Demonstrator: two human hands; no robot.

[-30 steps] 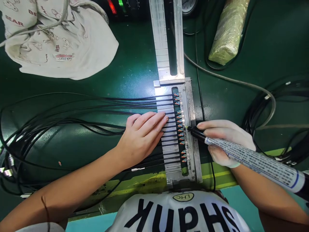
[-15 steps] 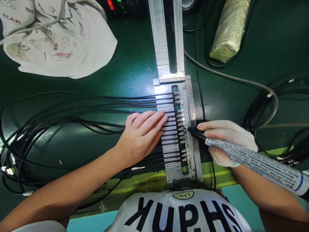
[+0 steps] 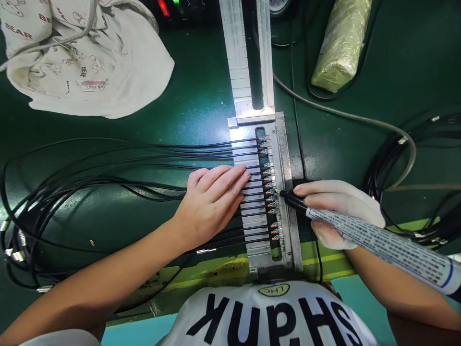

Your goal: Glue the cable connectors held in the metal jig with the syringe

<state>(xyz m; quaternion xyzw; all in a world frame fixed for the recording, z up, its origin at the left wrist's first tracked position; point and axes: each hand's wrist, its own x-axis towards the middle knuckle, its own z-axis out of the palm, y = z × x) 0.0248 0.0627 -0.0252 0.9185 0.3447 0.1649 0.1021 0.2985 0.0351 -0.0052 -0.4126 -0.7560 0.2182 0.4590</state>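
Observation:
My left hand (image 3: 214, 202) lies palm down, fingers stretched out, across black cables (image 3: 212, 150) at the left side of a slotted metal fixture (image 3: 240, 144). The cables run side by side through the fixture's grooves, ending in small connectors with orange and blue wires (image 3: 264, 151) along its slot. In a white glove, my right hand (image 3: 342, 211) is shut on a marker pen (image 3: 382, 240) with a printed white barrel and black front end. Its pale tip points left and is at the middle connectors; I cannot tell whether it touches them.
A long metal rail (image 3: 240, 62) extends away behind the fixture. At upper left lies a white printed cloth bag (image 3: 126, 72); a plastic-wrapped yellowish block (image 3: 342, 48) sits at upper right. Coiled cables (image 3: 382, 163) lie on the right, with more loops (image 3: 32, 226) at left.
The camera view has shifted very slightly. Both hands and the marker pen hold nearly the same position, and the cable loops at the far left have moved a little to the right.

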